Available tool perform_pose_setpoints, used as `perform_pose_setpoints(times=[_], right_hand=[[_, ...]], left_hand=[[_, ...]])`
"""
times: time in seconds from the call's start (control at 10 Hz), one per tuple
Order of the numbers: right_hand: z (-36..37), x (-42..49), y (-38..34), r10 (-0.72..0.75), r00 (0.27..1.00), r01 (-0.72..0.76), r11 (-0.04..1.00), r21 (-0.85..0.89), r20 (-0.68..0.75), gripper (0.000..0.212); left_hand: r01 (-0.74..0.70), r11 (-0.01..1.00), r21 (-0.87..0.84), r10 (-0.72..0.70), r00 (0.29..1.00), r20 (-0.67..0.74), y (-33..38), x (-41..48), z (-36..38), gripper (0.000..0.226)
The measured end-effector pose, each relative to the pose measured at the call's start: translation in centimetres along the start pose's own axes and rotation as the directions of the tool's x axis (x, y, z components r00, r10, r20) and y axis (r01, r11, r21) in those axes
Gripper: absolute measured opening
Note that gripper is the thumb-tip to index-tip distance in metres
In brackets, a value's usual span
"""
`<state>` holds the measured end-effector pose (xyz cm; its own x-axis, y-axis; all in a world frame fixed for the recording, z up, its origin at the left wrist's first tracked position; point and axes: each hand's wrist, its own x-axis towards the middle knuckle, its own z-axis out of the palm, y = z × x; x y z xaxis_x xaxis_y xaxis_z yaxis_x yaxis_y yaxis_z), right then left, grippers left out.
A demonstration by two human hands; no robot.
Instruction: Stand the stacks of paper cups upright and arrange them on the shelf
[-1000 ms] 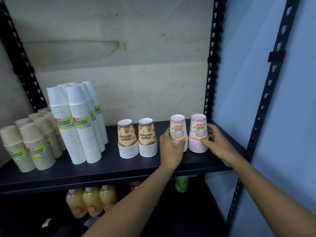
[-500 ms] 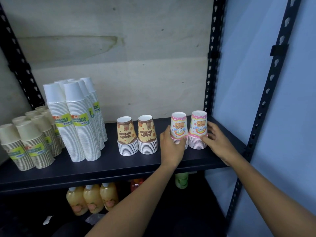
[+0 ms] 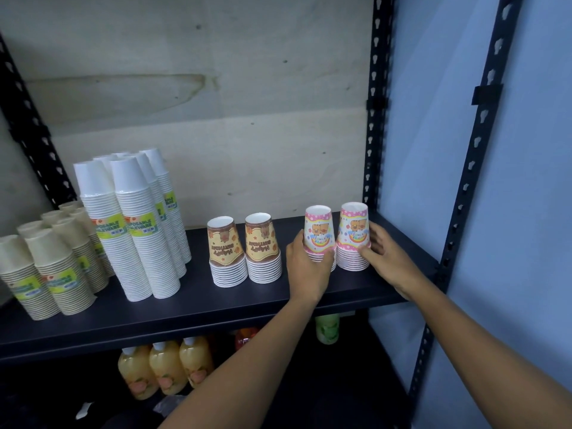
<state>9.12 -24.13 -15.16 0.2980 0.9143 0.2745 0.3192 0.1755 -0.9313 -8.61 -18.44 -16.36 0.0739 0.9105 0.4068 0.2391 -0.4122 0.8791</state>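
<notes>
Two short pink cup stacks stand upside down side by side at the right end of the dark shelf. My left hand grips the left pink stack low down. My right hand holds the right pink stack from its right side. Left of them stand two brown and yellow cup stacks, upright and untouched. Further left are several tall white stacks and several shorter beige stacks.
Black slotted uprights frame the shelf on the right, next to a blue wall. A plywood back panel closes the rear. Below the shelf stand juice bottles and a green bottle.
Both hands stay on the pink stacks. The two stacks have shifted slightly and stand closer together; the camera has tilted a little.
</notes>
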Motion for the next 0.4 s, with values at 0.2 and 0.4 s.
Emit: perform_pose_setpoints(times=[0.2, 0.4], right_hand=[[0.0, -0.18, -0.08, 0.006, 1.0, -0.006, 1.0, -0.003, -0.003, 0.075], [-0.05, -0.46, -0.47, -0.022, 0.997, 0.027, 0.998, 0.06, -0.08, 0.077]], left_hand=[[0.047, 0.999, 0.003, -0.047, 0.999, 0.0, 0.33, -0.31, -0.1, 0.088], [0.024, 1.0, -0.015, -0.024, 1.0, -0.003, 1.1, -0.75, -0.92, 0.095]])
